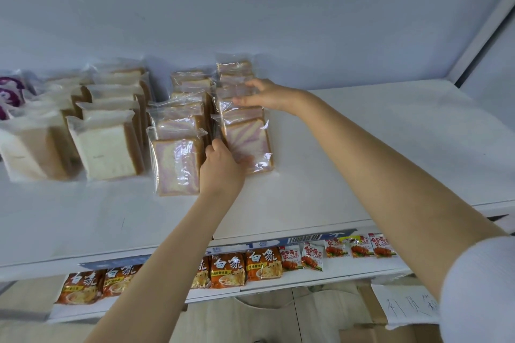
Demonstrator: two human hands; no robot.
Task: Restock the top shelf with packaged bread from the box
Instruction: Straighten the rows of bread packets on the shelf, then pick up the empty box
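On the white top shelf [362, 131] stand rows of clear-wrapped bread. The right-hand row of purple-swirl bread packs [250, 133] leans front to back. My left hand [223, 167] presses against the front pack of that row at its lower left edge, fingers curled on the wrapper. My right hand [267, 95] rests on top of the packs further back in the same row, fingers spread over the plastic. A second purple-swirl row [175, 159] stands just to the left. White bread packs [106, 147] fill the rows beyond it. The box is out of sight.
A purple-printed pack [9, 95] sits at the far left. The shelf's right half is bare white surface up to the wall corner. Below, a lower shelf holds orange noodle packets [228, 270] and small red-and-white snack packets [359, 248]. A handwritten paper [404, 306] lies at the lower right.
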